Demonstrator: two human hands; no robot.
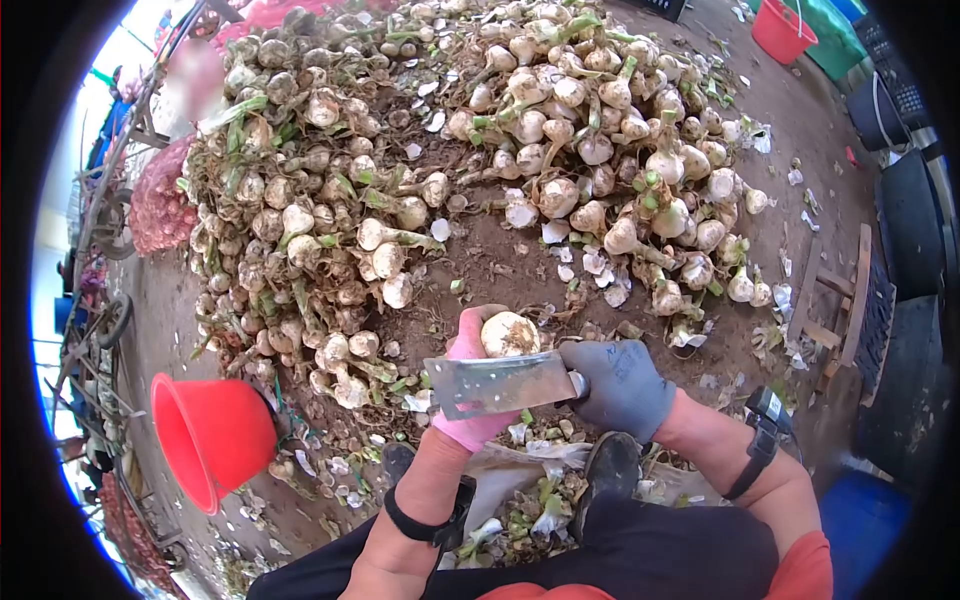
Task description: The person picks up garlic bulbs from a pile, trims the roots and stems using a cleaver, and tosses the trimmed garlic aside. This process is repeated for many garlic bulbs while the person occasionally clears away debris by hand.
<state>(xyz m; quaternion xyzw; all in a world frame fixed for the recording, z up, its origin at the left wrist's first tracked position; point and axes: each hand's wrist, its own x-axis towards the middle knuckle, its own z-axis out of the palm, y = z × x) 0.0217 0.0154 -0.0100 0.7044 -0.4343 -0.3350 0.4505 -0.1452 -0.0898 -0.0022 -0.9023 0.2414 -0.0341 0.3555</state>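
My left hand, in a pink glove, is closed around a garlic bulb whose brown root end faces up. My right hand, in a grey glove, grips the handle of a cleaver. The broad blade lies across the front of my left hand, its upper edge right at the bulb's lower side. Part of the left fingers is hidden behind the blade. Trimmed leaves and peelings lie on a pale sheet between my shoes.
Ahead lies a big heap of garlic bulbs with stalks, its right part near too. A red bucket lies tipped at left. Another red bucket stands far right. A wooden stool, dark tubs and a filled mesh sack flank the heap.
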